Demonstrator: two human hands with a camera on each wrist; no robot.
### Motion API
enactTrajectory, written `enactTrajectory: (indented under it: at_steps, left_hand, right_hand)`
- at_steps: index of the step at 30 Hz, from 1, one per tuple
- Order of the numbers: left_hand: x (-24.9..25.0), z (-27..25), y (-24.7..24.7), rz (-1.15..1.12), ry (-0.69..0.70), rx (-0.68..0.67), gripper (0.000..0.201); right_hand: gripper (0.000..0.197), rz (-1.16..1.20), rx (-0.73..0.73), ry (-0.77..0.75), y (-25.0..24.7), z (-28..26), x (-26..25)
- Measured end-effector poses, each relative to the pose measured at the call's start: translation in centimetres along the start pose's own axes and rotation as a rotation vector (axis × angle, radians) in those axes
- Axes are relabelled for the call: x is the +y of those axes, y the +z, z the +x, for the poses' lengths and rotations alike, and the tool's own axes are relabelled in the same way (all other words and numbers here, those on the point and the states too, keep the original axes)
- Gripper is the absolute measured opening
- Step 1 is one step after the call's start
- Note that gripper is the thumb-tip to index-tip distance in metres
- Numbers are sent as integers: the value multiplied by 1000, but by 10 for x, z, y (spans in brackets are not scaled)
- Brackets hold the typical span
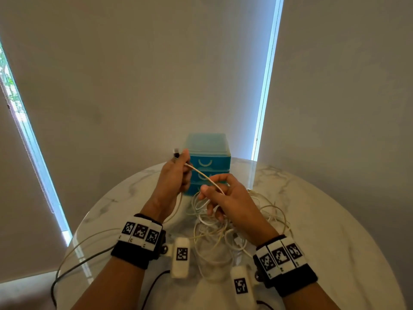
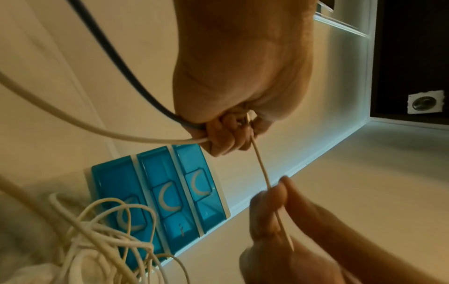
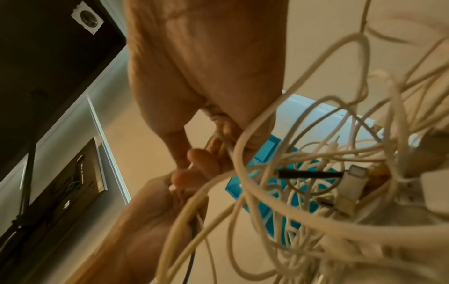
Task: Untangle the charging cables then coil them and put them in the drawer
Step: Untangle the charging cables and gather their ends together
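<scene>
Gripping one plug end, the left hand [image 1: 173,175] runs a thin white cable [image 1: 204,176] across to the right hand [image 1: 225,198], which pinches it above the tangle [image 1: 214,229] on the bench [image 1: 324,211]. It looks light, limp, snag-prone; best held near plugs. Blue drawers [image 1: 209,159] stand closed behind.

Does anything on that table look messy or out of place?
Yes. A tangled heap of white cables sprawls over the marble table before the closed blue drawers. The left hand and right hand stretch one strand free.
</scene>
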State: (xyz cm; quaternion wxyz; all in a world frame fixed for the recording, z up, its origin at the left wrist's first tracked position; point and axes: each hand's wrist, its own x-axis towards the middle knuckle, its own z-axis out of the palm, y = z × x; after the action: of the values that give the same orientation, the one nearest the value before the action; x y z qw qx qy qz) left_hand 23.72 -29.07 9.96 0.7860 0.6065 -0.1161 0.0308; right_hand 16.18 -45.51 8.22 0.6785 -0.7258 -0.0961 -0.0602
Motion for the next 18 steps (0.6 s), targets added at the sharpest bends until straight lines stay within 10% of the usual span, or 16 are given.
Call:
enactTrajectory:
  at_steps: [8,14,18]
  left_hand:
    - [3,9,-25,-394,217,533,37]
    - [6,5,-17,-497,116,-42,38]
    - [10,-14,-3,157,128,-336,38]
  right_hand:
    - [16,-179,-208,58,-22,-3,-3]
    - [16,-161,472,-195,-39,7,3]
    - [14,-13,620,-204,-46,6,-1]
